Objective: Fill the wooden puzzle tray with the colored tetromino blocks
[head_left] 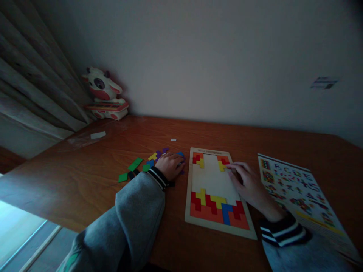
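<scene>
My left hand (169,165) lies palm down over a loose heap of coloured puzzle pieces, its fingers partly bent and hiding some of them. Around it are green pieces (135,163), a yellow piece (153,156) and purple and blue ones. My right hand (247,182) reaches over the right edge of a wooden puzzle board (188,204). Its outstretched fingertips touch a yellow piece (221,165) beside a red one at the board's upper right, with the thumb apart below. Red, yellow, orange and blue pieces fill the board's lower end and both upper corners.
A printed sheet of coloured figures (300,192) lies right of the board, partly under my right sleeve. A cow-shaped toy keyboard (106,94) stands at the back left near the curtain (36,71). A small white scrap (173,140) lies behind the pieces.
</scene>
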{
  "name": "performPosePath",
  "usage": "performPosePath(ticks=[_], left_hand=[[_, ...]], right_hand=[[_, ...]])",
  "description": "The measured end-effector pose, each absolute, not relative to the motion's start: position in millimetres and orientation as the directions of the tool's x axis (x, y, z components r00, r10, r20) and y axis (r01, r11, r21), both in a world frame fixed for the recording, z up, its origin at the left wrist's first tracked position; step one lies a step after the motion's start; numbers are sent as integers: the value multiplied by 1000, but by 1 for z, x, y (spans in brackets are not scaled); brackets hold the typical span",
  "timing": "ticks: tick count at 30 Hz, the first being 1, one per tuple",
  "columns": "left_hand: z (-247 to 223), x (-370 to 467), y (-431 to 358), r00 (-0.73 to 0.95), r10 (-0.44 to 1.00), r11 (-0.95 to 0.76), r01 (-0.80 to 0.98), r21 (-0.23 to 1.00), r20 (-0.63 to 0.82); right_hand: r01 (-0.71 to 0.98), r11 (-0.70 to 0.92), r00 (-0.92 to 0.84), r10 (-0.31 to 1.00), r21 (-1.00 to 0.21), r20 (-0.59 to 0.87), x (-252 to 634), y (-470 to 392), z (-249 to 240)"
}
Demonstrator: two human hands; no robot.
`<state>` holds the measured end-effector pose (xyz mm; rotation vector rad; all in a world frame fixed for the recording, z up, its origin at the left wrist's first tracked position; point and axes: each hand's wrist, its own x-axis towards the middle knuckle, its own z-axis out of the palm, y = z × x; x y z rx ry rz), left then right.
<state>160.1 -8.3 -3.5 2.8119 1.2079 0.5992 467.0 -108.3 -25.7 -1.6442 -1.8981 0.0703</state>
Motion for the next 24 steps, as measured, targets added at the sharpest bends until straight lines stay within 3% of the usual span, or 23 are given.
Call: performPosePath(ticks=[15, 24], left_hand=[[1, 163, -20, 579, 728, -653, 749, 112, 368], [-3, 163, -20, 552, 804, -579, 812, 75, 222]], right_hand=[[876, 215, -35, 922, -433, 387, 466, -109, -24], [877, 214, -27, 916, -430, 401, 466, -109, -25]])
